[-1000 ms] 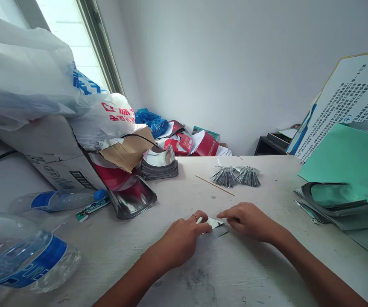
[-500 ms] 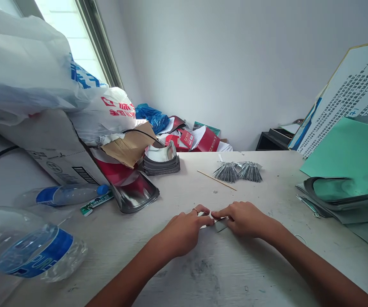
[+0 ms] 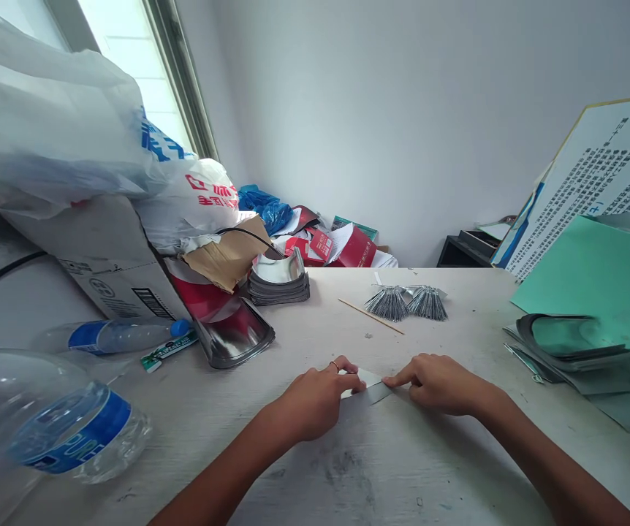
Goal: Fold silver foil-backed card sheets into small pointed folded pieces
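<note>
A small thin sheet [image 3: 371, 379], pale and folded with a grey flap toward me, lies on the white tabletop [image 3: 293, 482]. My left hand [image 3: 323, 394], a ring on one finger, holds down its left end with bent fingers. At the right end, the stretched index fingertip of my right hand [image 3: 441, 383] presses on the sheet's edge while the other fingers curl under. Behind the hands lie a thin wooden stick [image 3: 370, 316] and two fanned bundles of thin grey metal strips [image 3: 389, 302]. The fingertips partly cover the sheet.
Plastic bottles [image 3: 74, 431], a cardboard box [image 3: 123, 270], a curved shiny sheet [image 3: 235, 336] and a stack of curved sheets [image 3: 279, 281] crowd the left. On the right are grey curved pieces [image 3: 578, 351], a green board [image 3: 594, 277] and a printed board [image 3: 583, 175].
My right hand has slid to the right along the sheet, away from my left hand, uncovering more of it. My left hand stays in place. The view has shifted slightly.
</note>
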Demonstrator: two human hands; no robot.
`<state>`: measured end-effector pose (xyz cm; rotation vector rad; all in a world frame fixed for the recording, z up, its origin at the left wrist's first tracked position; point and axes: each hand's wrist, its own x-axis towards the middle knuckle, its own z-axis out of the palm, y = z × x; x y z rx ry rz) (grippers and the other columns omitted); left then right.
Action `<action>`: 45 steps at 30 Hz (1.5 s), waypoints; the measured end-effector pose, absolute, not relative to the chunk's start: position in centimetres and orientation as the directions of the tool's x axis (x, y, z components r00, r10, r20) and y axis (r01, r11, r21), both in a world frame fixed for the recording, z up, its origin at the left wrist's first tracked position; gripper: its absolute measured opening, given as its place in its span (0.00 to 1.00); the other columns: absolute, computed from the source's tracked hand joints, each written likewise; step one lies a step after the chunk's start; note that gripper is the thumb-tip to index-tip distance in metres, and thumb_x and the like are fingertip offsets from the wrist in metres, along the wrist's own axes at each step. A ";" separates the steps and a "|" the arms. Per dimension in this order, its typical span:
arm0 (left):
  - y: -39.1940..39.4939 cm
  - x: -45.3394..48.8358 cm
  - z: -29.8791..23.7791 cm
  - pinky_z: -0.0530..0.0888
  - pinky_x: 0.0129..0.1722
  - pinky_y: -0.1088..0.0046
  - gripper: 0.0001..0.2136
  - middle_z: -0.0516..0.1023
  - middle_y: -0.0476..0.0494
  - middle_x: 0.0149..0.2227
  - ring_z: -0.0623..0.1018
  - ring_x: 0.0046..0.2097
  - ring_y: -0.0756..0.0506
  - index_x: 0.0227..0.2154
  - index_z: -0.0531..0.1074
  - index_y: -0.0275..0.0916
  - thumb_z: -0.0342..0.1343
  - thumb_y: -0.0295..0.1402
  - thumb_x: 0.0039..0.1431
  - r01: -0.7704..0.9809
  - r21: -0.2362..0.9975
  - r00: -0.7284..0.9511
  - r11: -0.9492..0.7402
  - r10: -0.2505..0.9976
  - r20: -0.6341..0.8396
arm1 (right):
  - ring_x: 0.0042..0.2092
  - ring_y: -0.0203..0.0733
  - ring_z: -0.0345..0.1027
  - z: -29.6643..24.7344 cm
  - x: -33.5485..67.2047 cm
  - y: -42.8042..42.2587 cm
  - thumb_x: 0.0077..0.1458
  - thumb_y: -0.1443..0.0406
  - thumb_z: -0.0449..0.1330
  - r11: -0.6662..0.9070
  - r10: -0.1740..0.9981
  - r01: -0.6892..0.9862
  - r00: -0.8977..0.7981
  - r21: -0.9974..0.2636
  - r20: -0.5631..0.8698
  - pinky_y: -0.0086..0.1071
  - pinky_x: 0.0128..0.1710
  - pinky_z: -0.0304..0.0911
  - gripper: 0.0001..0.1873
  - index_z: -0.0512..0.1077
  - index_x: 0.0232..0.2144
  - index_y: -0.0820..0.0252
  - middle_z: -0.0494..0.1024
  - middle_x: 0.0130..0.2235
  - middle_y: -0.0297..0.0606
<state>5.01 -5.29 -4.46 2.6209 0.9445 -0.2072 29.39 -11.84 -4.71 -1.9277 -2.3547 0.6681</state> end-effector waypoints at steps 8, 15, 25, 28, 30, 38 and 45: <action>-5.5 4.8 -4.1 0.67 0.32 0.73 0.14 0.71 0.49 0.44 0.76 0.32 0.49 0.33 0.76 0.47 0.46 0.26 0.57 0.632 0.336 0.773 -0.699 0.603 -0.198 | 0.43 0.49 0.76 -6.5 28.2 -11.0 0.58 0.68 0.53 0.207 0.976 0.942 -0.216 -0.266 -0.004 0.35 0.39 0.63 0.21 0.79 0.48 0.44 0.84 0.43 0.35; -5.7 5.1 -5.3 0.66 0.33 0.69 0.09 0.77 0.44 0.36 0.77 0.38 0.41 0.36 0.72 0.43 0.46 0.29 0.62 0.713 0.190 0.701 -0.675 0.692 -0.170 | 0.39 0.46 0.75 -7.1 28.1 -11.0 0.62 0.69 0.52 0.331 0.901 0.907 -0.223 -0.259 0.372 0.36 0.37 0.67 0.23 0.70 0.58 0.53 0.82 0.41 0.40; -6.4 5.9 -5.5 0.69 0.37 0.65 0.09 0.78 0.42 0.41 0.78 0.42 0.38 0.41 0.72 0.41 0.48 0.35 0.65 0.855 0.121 0.518 -0.505 0.841 -0.158 | 0.49 0.46 0.69 -6.6 27.0 -11.2 0.62 0.70 0.56 0.660 0.640 0.713 -0.371 -0.235 0.672 0.41 0.48 0.66 0.15 0.71 0.51 0.58 0.78 0.47 0.43; -6.8 6.1 -5.4 0.70 0.40 0.63 0.10 0.78 0.40 0.42 0.78 0.44 0.36 0.44 0.72 0.40 0.48 0.35 0.66 0.882 0.083 0.472 -0.465 0.865 -0.168 | 0.43 0.44 0.70 -8.0 24.9 -11.4 0.58 0.68 0.59 0.699 0.693 0.662 -0.535 -0.270 0.483 0.38 0.45 0.66 0.05 0.74 0.38 0.58 0.79 0.40 0.39; -6.9 6.2 -5.6 0.70 0.41 0.62 0.10 0.78 0.40 0.43 0.78 0.45 0.37 0.44 0.72 0.39 0.48 0.33 0.66 0.882 0.084 0.472 -0.464 0.869 -0.151 | 0.40 0.43 0.70 -9.1 23.8 -11.4 0.52 0.69 0.62 0.624 0.770 0.718 -0.496 -0.308 0.402 0.35 0.41 0.65 0.04 0.73 0.32 0.58 0.78 0.38 0.37; -5.8 6.0 -6.4 0.69 0.45 0.66 0.11 0.75 0.43 0.44 0.73 0.46 0.43 0.32 0.74 0.38 0.48 0.21 0.59 0.693 0.202 0.705 -0.692 0.709 0.010 | 0.37 0.41 0.67 -10.4 23.2 -11.5 0.54 0.76 0.54 0.520 0.839 0.818 -0.433 -0.248 0.331 0.32 0.36 0.60 0.09 0.69 0.33 0.58 0.75 0.35 0.37; -5.3 5.3 -6.0 0.69 0.45 0.68 0.13 0.76 0.44 0.42 0.73 0.46 0.44 0.35 0.76 0.40 0.48 0.21 0.58 0.617 0.265 0.767 -0.741 0.642 0.009 | 0.35 0.43 0.64 -9.5 23.2 -11.6 0.56 0.78 0.48 0.595 0.770 0.804 -0.569 -0.004 0.288 0.36 0.36 0.57 0.16 0.67 0.42 0.60 0.74 0.34 0.39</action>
